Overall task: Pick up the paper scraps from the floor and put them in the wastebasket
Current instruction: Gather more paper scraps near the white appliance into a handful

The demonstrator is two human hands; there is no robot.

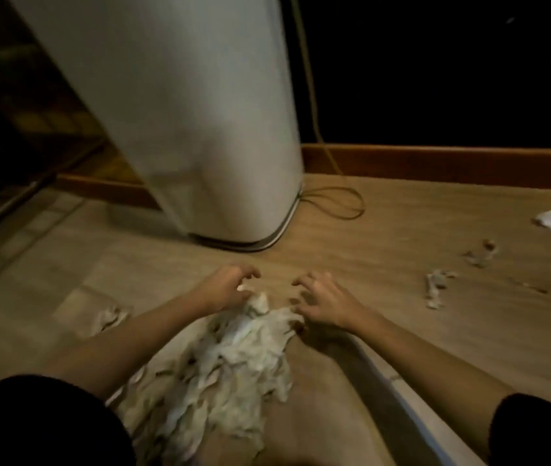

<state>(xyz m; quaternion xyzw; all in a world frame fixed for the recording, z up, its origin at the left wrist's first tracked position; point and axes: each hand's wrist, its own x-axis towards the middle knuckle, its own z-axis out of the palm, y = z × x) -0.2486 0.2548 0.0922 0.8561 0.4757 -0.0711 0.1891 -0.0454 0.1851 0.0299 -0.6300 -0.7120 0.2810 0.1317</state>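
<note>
A big heap of crumpled white paper scraps (234, 371) lies on the floor between my forearms. My left hand (228, 287) rests at the heap's far tip with its fingers curled around a bit of paper. My right hand (323, 301) hovers at the heap's far right edge, fingers spread and bent like a claw, thumb touching the paper. More loose scraps (435, 290) lie scattered to the right, and one crumpled scrap (109, 317) sits left of my left arm. No open wastebasket is plainly in view.
A tall white rounded unit (200, 129) stands just beyond my hands, with a cord (334, 203) looping from its base. A wooden baseboard (435, 163) runs along the dark wall. A brown board with a pale blue edge (398, 395) lies under my right forearm.
</note>
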